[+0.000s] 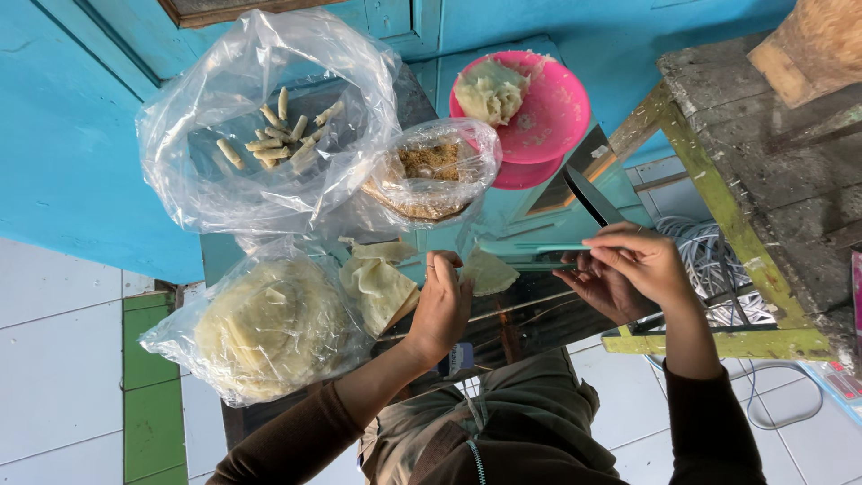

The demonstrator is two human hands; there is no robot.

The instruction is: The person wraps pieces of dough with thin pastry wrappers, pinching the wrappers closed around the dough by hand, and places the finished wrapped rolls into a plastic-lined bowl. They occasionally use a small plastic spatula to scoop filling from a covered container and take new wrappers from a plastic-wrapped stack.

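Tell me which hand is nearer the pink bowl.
Right. The right hand holds a knife just below the pink bowl; the left hand is lower and further left, by the wrappers.

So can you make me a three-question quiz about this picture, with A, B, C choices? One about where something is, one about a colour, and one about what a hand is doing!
1. Where are the small rolled sticks?
A. In the pink bowl
B. In the big clear plastic bag
C. On the floor tiles

2. What colour is the bowl with the lump of dough?
A. Pink
B. Yellow
C. Black

3. What is the right hand doing?
A. Lying flat and empty
B. Lifting the bowl
C. Closed on a knife

Answers:
1. B, the sticks lie inside the big clear bag at the top left.
2. A, the bowl's rim and wall are bright pink.
3. C, its fingers wrap the handle and the dark blade sticks out above it.
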